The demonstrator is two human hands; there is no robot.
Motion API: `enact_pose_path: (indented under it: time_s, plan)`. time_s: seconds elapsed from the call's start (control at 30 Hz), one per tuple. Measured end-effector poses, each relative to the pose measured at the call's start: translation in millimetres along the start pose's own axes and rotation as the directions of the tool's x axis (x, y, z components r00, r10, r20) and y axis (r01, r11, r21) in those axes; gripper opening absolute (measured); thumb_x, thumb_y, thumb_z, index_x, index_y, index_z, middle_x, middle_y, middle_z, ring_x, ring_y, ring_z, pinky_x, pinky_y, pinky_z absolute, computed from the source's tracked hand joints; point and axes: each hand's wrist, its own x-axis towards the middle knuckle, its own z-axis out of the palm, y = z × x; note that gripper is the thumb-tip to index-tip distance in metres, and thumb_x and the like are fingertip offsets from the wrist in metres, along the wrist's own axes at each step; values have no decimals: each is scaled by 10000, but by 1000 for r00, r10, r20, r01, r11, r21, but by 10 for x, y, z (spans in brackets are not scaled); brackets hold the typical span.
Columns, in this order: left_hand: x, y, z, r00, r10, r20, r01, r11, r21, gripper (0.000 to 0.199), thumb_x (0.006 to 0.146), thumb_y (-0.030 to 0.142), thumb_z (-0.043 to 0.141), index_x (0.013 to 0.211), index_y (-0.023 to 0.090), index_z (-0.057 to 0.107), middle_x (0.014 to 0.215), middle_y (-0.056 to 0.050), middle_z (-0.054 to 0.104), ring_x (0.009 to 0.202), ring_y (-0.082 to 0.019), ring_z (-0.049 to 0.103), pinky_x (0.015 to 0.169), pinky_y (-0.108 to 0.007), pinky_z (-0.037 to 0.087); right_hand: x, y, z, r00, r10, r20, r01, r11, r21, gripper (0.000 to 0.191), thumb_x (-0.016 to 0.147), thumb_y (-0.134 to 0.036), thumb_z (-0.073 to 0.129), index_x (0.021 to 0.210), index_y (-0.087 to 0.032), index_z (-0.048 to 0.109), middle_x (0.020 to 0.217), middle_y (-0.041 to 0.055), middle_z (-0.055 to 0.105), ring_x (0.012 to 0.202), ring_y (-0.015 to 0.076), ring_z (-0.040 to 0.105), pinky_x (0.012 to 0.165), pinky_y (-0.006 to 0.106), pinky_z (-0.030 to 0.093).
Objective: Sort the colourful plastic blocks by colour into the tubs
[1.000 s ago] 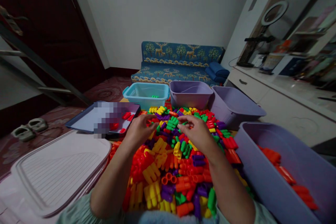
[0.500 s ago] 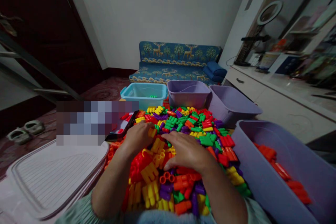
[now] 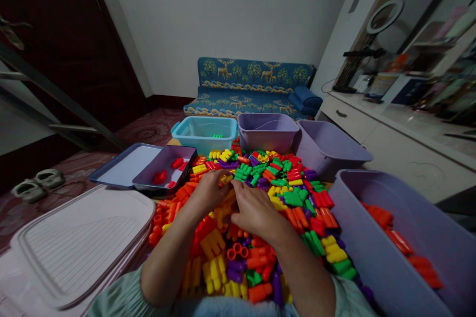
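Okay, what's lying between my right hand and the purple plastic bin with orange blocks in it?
In the head view, red, orange, green and yellow plastic blocks fill the stretch between your right hand and that purple plastic bin.

Left hand (image 3: 211, 190), right hand (image 3: 256, 210) close together, fingers (image 3: 242, 192) bent, forearms (image 3: 169, 252) converging.

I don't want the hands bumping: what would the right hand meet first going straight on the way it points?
Probably the yellow piece at the left hand, just ahead of the right hand, though depth between them is unclear.
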Motion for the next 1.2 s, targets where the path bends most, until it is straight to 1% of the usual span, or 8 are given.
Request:
enact_pose_path:
  time_s: [0.2,0.33,0.47,0.6,0.7,0.83,0.97,1.2]
  plan:
    - [12,12,37,996,-79,31,83,983,-163,321,759,122,525,1029,81,694,916,-113,735,828,-230,682,731,-298,503,24,-34,23,999,51,-20,-49,995,84,714,673,-267,596,1342,-170,364,1098,127,688,944,283,670,708,335,442]
    - [23,-47,70,994,-93,51,103,955,-277,377,766,168,549,1115,103,677,1014,-102,731,920,-236,670,775,-302,507,48,-14,42,991,132,-14,-130,987,96,546,711,-259,550,1246,-194,467,952,75,715,855,246,678,680,316,436]
    - [34,-83,93,992,-99,73,119,927,-356,368,782,238,563,1101,94,677,999,-98,732,915,-239,665,787,-314,515,73,36,67,986,157,-56,-153,986,66,358,762,-259,524,1111,-230,599,1056,60,697,967,233,658,772,320,449]
    - [5,-69,-27,991,-50,125,92,930,-356,440,794,392,615,1136,122,672,1080,-108,711,984,-256,646,840,-331,502,84,87,53,980,192,-59,-193,981,-2,320,787,-238,511,1078,-213,643,1082,81,689,993,252,651,803,345,456]
    - [-47,-57,-184,968,19,252,54,958,-280,611,676,465,750,1193,155,649,1124,-103,685,1016,-265,625,885,-343,482,84,120,17,979,200,-43,-199,980,17,325,800,-280,535,1099,-218,646,1080,78,696,1004,253,649,805,340,458]
    - [-103,-56,-258,928,153,339,-96,979,-178,750,580,351,835,1268,179,591,1177,-102,630,1057,-257,589,930,-353,454,71,145,-28,986,165,-11,-163,984,68,349,770,-303,585,1105,-233,649,1049,51,714,976,231,654,794,312,451]
    - [-116,-62,-146,922,251,296,-223,967,-127,732,581,172,789,1280,214,577,1145,-95,602,1006,-238,592,877,-336,470,56,153,-49,990,143,8,-144,986,86,362,737,-277,620,1095,-235,651,1013,40,718,891,207,661,740,287,444]
    - [-63,-50,-62,955,228,191,-208,971,-118,444,641,135,710,1081,191,694,942,-55,687,865,-211,619,774,-285,464,58,175,-36,994,105,9,-105,977,187,370,752,-221,604,1121,-232,635,1025,39,709,882,186,660,721,261,453]
